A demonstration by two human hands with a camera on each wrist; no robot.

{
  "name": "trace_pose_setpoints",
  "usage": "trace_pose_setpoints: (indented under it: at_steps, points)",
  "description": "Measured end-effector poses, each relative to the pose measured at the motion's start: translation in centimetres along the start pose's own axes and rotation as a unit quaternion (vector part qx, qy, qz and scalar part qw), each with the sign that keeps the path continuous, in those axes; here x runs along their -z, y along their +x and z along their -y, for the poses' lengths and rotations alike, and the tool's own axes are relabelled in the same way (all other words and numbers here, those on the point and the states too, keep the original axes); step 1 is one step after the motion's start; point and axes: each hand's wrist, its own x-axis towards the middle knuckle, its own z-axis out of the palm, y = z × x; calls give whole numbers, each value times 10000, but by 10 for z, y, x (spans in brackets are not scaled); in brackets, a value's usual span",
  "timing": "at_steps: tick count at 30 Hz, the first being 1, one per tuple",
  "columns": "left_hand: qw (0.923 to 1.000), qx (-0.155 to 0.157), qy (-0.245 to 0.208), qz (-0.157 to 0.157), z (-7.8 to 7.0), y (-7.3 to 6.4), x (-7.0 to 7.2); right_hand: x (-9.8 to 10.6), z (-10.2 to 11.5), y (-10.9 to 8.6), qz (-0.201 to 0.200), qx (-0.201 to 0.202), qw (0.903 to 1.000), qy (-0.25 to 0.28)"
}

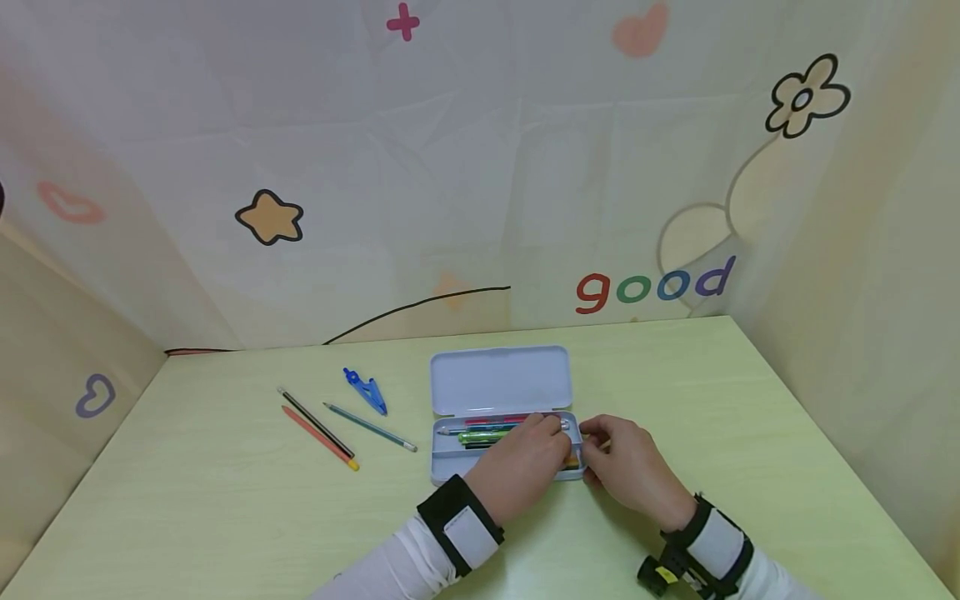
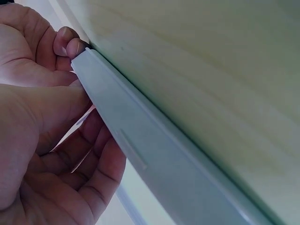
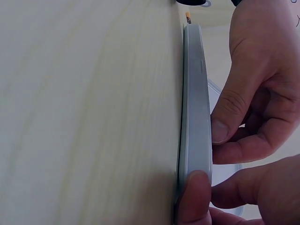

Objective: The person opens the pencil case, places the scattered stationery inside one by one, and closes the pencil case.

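A pale blue pencil case (image 1: 444,467) lies on the table, its lid (image 1: 501,379) tipped back. Inside are several pens and pencils, among them a green pen (image 1: 480,437). My left hand (image 1: 521,462) bends over the right part of the case with its fingers down inside. In the right wrist view, the left thumb (image 3: 225,124) is at the front wall's upper edge. I cannot tell what the left fingers hold, since the hand hides them. My right hand (image 1: 633,462) grips the case's right end, one finger (image 3: 194,192) against the outside wall.
Left of the case lie a blue compass (image 1: 366,392), a teal pencil (image 1: 371,427), a black pencil (image 1: 315,421) and an orange-red pencil (image 1: 318,437). A printed curtain (image 1: 480,167) stands along the table's back edge and both sides.
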Motion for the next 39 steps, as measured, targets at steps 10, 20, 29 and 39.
trace_pose_setpoints:
  at_steps: [10,20,29,39]
  points:
    - [9999,-66,-83,-1,1,-1,2,0,0,0,-1,-84,10000,11]
    - [9980,37,-566,-264,7,-13,15,0,0,-1,14,-57,9999,90]
    - [9954,256,-876,-305,16,-31,31,-1,2,0,69,-204,9997,115]
    - [9893,558,-1311,-326,29,-49,38,-2,2,1,48,-260,9996,24]
